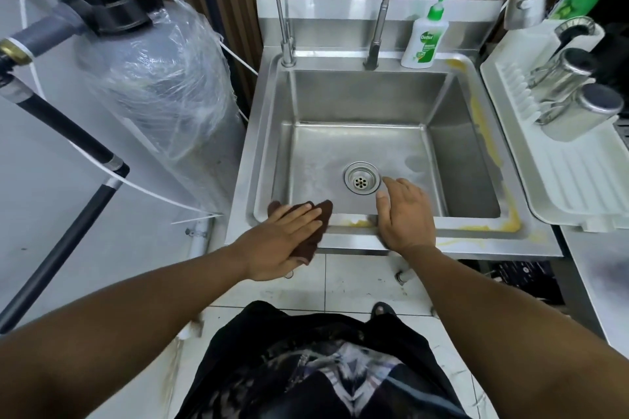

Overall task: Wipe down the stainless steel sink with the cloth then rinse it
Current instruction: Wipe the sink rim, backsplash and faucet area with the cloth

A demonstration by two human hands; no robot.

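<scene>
The stainless steel sink point(452, 224) stands in front of me, with a round drain point(361, 177) in the middle of its basin. Yellow smears run along its right rim and front rim. My left hand point(282, 241) lies flat on a dark brown cloth point(325, 214), pressing it onto the front left rim and holding it with the thumb underneath. My right hand point(405, 214) hovers over the front rim near the drain, fingers apart, holding nothing. Two faucets point(286, 27) point(377, 41) rise from the back ledge.
A green-and-white soap pump bottle point(423, 37) stands on the back right ledge. A white dish rack point(561, 163) with metal cups point(578, 109) sits to the right. A plastic-wrapped tank point(160, 78) and black hoses stand to the left. A spray hose head point(526, 0) hangs at upper right.
</scene>
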